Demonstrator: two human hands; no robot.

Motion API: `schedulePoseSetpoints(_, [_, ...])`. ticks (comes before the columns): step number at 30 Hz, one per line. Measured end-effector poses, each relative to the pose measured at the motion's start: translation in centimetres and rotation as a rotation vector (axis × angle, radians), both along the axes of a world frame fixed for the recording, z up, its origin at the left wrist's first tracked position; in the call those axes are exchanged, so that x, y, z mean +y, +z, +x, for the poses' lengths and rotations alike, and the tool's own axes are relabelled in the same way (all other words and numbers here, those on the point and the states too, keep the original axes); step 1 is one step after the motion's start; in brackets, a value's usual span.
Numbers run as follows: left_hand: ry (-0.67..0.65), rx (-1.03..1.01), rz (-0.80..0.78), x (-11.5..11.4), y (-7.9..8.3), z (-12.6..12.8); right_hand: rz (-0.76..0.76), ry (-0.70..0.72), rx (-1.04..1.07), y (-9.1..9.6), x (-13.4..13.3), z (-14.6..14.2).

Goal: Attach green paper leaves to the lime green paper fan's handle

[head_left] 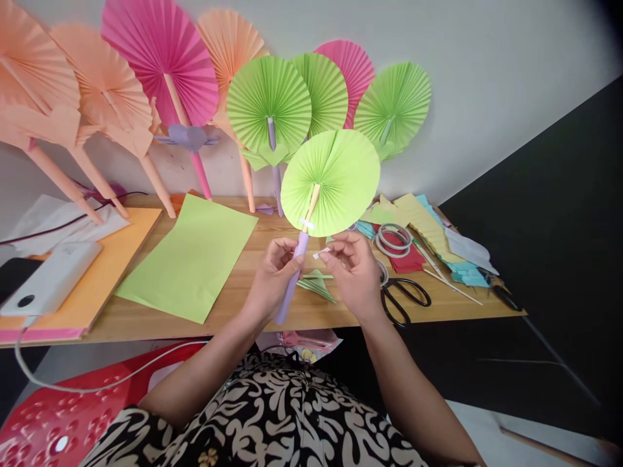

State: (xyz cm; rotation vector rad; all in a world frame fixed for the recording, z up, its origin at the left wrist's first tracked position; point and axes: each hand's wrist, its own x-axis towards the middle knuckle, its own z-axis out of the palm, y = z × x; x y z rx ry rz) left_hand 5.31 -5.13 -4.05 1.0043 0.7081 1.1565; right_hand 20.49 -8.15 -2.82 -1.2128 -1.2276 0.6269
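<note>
Light-green paper fan (350, 175) is up over the near middle of the table (246, 259), other fans (269, 91) lined up on the far side. Left hand (275, 279) is gripping its purple handle (289, 295); right hand (357, 275) is pinching a little white strip (322, 253), tape or backing, can't tell which. Another white bit (306, 224) sits where stick meets handle, so I'd guess this is the fixing-the-handle step. Next move probably calls for a steady left grip and fussy fingertip work. Writing: faint mark on the white power bank (63, 275) at left, too small to read; nothing legible on the tape rolls (393, 251) at right.
</note>
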Motion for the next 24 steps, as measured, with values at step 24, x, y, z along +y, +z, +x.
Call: schedulePoseSetpoints(24, [-0.069,-0.099,-0.031,-0.2,-0.2,0.3,-0.016,0.056,-0.316,2.5,1.4,-0.3])
